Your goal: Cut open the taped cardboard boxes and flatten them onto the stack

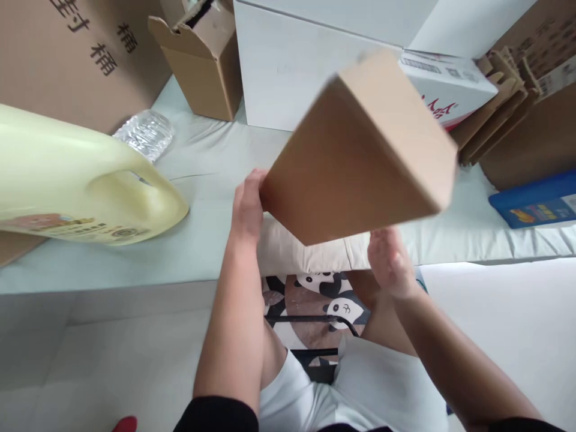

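Observation:
A plain brown cardboard box (342, 168) is held up, tilted, above the front of the covered table (202, 228). At its left corner, my left hand (249, 204) is closed on the box, with some fingers out of sight behind it. My right hand (390, 261) is at the lower right edge of the box, its fingers bent and partly hidden by the cardboard. The box is slightly blurred, and its far sides cannot be seen.
On the left lie a pale yellow jug (90, 180) and a clear crinkled plastic pack (146, 133). Behind stand a small open carton (202, 72), a white box (279, 72) and a white printed box (450, 84). To the right are folded cardboard (495, 114) and a blue pack (535, 201).

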The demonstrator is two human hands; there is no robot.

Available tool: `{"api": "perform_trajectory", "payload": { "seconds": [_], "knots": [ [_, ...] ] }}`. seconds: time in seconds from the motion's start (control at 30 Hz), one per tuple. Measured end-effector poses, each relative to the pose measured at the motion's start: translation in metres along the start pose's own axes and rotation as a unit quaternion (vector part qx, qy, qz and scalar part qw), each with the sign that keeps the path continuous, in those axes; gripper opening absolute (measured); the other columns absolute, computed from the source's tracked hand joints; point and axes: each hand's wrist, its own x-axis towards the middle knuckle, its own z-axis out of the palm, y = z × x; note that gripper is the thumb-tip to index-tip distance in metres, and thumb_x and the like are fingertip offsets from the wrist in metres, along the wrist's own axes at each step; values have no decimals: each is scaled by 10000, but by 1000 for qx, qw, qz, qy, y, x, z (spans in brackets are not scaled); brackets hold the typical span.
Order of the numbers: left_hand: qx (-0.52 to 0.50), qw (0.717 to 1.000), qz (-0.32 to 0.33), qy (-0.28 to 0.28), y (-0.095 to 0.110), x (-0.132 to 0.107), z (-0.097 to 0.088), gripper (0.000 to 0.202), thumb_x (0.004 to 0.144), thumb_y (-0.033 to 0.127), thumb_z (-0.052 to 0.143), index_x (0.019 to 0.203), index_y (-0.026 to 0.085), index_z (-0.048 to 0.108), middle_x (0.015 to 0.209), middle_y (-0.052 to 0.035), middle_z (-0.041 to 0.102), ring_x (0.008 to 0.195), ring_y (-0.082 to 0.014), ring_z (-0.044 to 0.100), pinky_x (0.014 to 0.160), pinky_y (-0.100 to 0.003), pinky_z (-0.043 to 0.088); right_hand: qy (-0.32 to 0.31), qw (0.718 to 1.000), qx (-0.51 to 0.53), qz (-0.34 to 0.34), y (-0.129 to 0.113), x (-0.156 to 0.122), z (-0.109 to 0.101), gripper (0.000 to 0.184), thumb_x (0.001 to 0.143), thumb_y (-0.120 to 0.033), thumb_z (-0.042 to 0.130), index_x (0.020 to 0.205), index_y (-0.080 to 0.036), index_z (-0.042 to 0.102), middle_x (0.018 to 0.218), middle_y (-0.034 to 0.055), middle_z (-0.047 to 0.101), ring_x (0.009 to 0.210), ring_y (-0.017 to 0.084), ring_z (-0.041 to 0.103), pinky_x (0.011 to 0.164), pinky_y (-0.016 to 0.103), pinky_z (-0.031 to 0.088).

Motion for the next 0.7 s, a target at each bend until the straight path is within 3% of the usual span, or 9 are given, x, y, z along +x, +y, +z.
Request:
{"api": "perform_trajectory", "payload": {
  "seconds": [0.13, 0.27, 0.37, 0.43, 0.47, 0.53, 0.57, 0.63, 0.7],
  "knots": [
    [-44, 982, -136, -123, 8, -8, 13, 605, 960, 729, 339, 977, 222, 669, 804, -56, 672, 812, -238, 695, 586, -301, 514, -11, 988, -137, -67, -15, 21, -14, 705, 932, -784, 424, 1544, -434, 446, 1729, -58, 285, 1640, 349, 172, 1325, 655, 183],
    [64, 934, -267, -230, 8, -14, 20, 588, 949, 720, 345, 912, 199, 614, 645, -40, 642, 495, -183, 605, 437, -273, 312, -23, 979, -161, -120, -26, 32, -25, 553, 999, -645, 459, 1481, -388, 539, 1614, -1, 490, 1614, 329, 272, 1344, 630, 141],
    [184, 884, -305, -302, -1, -14, 26, 545, 961, 661, 365, 869, 199, 639, 663, -72, 702, 465, -204, 618, 491, -316, 426, -12, 977, -175, -124, -26, 31, -29, 349, 989, -436, 588, 1311, -329, 668, 1479, 43, 617, 1521, 329, 449, 1312, 622, 273],
    [238, 901, -253, -258, -10, -10, 31, 406, 941, 577, 483, 900, 215, 661, 743, -81, 737, 572, -246, 684, 596, -372, 536, -11, 976, -188, -113, -23, 29, -30, 205, 951, -368, 645, 1121, -298, 736, 1372, 59, 673, 1439, 337, 544, 1268, 620, 367],
    [247, 929, -197, -194, -14, -6, 35, 350, 928, 547, 529, 955, 226, 666, 821, -91, 755, 687, -275, 726, 672, -406, 578, -16, 975, -193, -108, -21, 28, -30, 152, 939, -356, 655, 1039, -292, 749, 1314, 60, 693, 1394, 337, 584, 1256, 627, 383],
    [208, 977, -28, -40, -20, 0, 41, 378, 940, 544, 542, 1172, 260, 633, 1147, -115, 754, 1085, -306, 732, 927, -460, 595, -23, 974, -201, -104, -17, 28, -29, 118, 929, -358, 651, 943, -299, 751, 1192, 50, 720, 1295, 324, 645, 1254, 651, 373],
    [183, 981, 62, 6, -22, 3, 44, 435, 955, 573, 524, 1272, 284, 592, 1320, -112, 699, 1278, -300, 655, 1057, -474, 549, -22, 973, -205, -106, -15, 29, -28, 122, 925, -370, 645, 916, -303, 746, 1144, 45, 725, 1246, 317, 665, 1257, 662, 361],
    [159, 965, 206, 9, -23, 6, 50, 511, 973, 655, 474, 1358, 328, 551, 1549, -81, 546, 1504, -280, 464, 1229, -480, 416, -13, 970, -208, -122, -10, 33, -26, 130, 920, -389, 634, 886, -307, 729, 1091, 39, 728, 1157, 306, 689, 1238, 669, 379],
    [179, 948, 263, -29, -22, 7, 57, 524, 972, 705, 444, 1308, 335, 602, 1618, -66, 466, 1563, -290, 381, 1287, -490, 339, 1, 969, -201, -144, -5, 35, -25, 104, 920, -375, 632, 918, -314, 716, 1063, 34, 732, 1094, 296, 697, 1196, 658, 425]
  ]
}}
